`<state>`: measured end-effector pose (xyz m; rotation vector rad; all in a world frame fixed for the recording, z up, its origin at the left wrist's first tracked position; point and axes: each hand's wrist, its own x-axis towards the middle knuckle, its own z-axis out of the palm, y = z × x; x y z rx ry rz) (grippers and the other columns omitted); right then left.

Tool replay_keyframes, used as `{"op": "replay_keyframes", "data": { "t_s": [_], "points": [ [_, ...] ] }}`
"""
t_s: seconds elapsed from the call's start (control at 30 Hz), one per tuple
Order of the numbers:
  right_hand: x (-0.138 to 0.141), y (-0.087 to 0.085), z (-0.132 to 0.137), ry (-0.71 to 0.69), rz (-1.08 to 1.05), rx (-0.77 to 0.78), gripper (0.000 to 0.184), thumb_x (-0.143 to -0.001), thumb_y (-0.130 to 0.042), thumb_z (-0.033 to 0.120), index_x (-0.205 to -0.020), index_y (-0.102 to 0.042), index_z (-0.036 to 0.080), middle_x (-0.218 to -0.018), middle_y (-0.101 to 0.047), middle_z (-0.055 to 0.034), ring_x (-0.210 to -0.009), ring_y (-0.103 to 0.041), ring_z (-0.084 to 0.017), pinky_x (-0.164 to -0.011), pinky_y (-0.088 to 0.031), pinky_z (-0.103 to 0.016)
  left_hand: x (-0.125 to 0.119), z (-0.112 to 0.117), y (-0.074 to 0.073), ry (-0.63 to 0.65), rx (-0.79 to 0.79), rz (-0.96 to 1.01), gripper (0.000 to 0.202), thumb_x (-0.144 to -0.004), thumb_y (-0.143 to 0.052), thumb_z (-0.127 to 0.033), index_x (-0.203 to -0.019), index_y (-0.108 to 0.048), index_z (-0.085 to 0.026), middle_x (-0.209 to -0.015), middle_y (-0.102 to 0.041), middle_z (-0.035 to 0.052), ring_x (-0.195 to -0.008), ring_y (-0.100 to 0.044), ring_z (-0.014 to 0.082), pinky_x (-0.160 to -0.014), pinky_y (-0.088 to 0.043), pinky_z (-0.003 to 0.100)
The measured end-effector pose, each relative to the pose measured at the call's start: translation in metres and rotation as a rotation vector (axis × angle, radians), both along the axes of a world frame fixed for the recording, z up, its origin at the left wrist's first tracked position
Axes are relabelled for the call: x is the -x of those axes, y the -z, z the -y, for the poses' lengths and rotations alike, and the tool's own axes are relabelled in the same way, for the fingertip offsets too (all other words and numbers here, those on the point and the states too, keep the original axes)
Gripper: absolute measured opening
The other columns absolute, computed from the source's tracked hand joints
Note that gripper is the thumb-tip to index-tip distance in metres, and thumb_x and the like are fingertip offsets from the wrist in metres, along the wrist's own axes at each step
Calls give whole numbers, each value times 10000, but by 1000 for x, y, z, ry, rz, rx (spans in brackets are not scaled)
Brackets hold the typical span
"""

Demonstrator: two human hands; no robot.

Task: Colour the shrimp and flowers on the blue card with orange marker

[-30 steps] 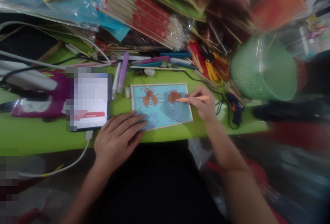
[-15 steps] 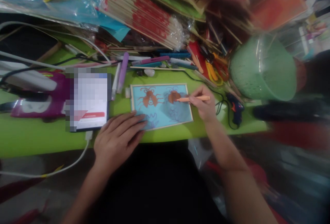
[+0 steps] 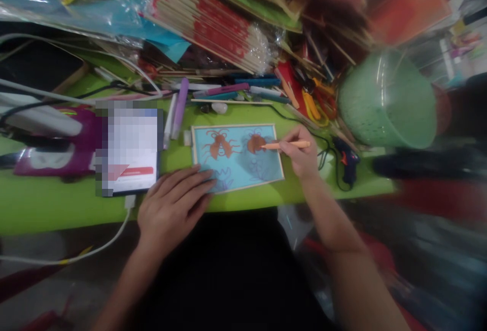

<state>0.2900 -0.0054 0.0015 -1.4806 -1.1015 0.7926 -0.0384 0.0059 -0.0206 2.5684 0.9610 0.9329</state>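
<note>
A small blue board (image 3: 243, 168) with a pale wooden rim lies on the green table (image 3: 57, 209). It bears two brown insect shapes (image 3: 219, 146) and faint blue outlines below them. My right hand (image 3: 301, 156) is closed round an orange stick-like tool (image 3: 289, 144), whose tip rests on the right brown shape (image 3: 255, 143). My left hand (image 3: 173, 206) lies flat with fingers stretched out on the board's lower left corner, holding nothing.
A phone (image 3: 129, 149) on a white cable lies left of the board, beside a purple device (image 3: 53, 148). Pens, scissors (image 3: 314, 102), stick bundles and coloured sheets crowd the back. A green bucket (image 3: 388, 100) and a blue glue gun (image 3: 348, 161) sit to the right.
Almost nothing differs: the view has drifted slightly, and the orange tool's tip stays on the right brown shape. The left hand has not moved.
</note>
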Motion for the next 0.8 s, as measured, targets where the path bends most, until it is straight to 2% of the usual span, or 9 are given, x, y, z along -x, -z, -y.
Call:
{"op": "replay_keyframes", "data": {
  "t_s": [0.17,0.4,0.8],
  "points": [
    [0,-1,0,-9,36,-1,217,-822,-811,364,-768,-643,238,-650,-561,72,-612,-567,-121,-700,-570,-330,0,0,0,2,-16,1,298,-916,-755,-205,-1205,-729,-274,-1242,-789,-9,-1209,-712,239,-1008,-543,403],
    [3,-5,-1,-26,58,18,188,-822,-792,346,-773,-649,235,-648,-604,63,-624,-616,-132,-610,-501,-293,1,0,0,0,-8,-2,306,-916,-754,-199,-1212,-722,-270,-1259,-783,-9,-1223,-706,248,-1014,-543,415],
    [3,-4,0,-58,69,31,225,-835,-798,411,-802,-663,234,-687,-651,38,-646,-634,-149,-625,-494,-311,0,0,-1,3,-20,-6,299,-911,-756,-192,-1200,-725,-263,-1243,-789,-6,-1204,-714,243,-1008,-541,411]
  ]
}}
